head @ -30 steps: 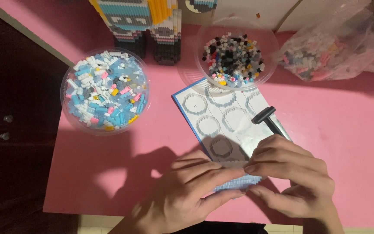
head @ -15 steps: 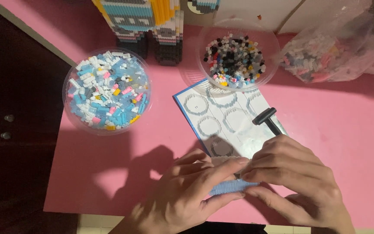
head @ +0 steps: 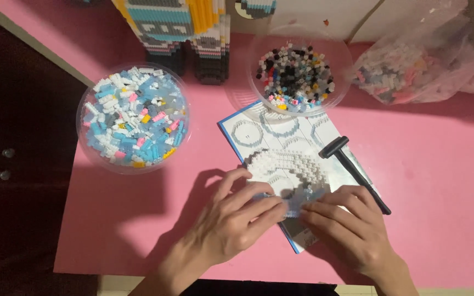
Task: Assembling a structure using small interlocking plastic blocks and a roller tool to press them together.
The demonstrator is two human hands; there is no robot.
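The pink bench [head: 445, 181] carries everything, its left edge dropping off into dark. At the far edge stands a tall block-built figure [head: 185, 30] in grey, blue and yellow, only its lower part in view. To the far right lies a clear bag of mixed bricks [head: 412, 71]. Near the left sits a round clear tub of blue, white and pink bricks [head: 133, 118]; a second clear bowl of black, white and grey bricks [head: 297, 77] rests at the far end of the instruction sheet [head: 259, 129], overlapping its corner. A small black hammer [head: 352, 167] lies slanted on the sheet's right side.

On the sheet sits the white curved brick piece [head: 283, 164], an arch of tiny bricks with a pale blue strip at its near edge. The left hand [head: 229, 225] and right hand [head: 349, 227] lie just near of it, fingertips meeting and pressed down on that blue strip, fingers loosely spread rather than closed.

As a judgement: uneven pressing could snap the thin arch or pop bricks loose, the sheet might slide under the push, and the right hand sits close enough to knock the hammer
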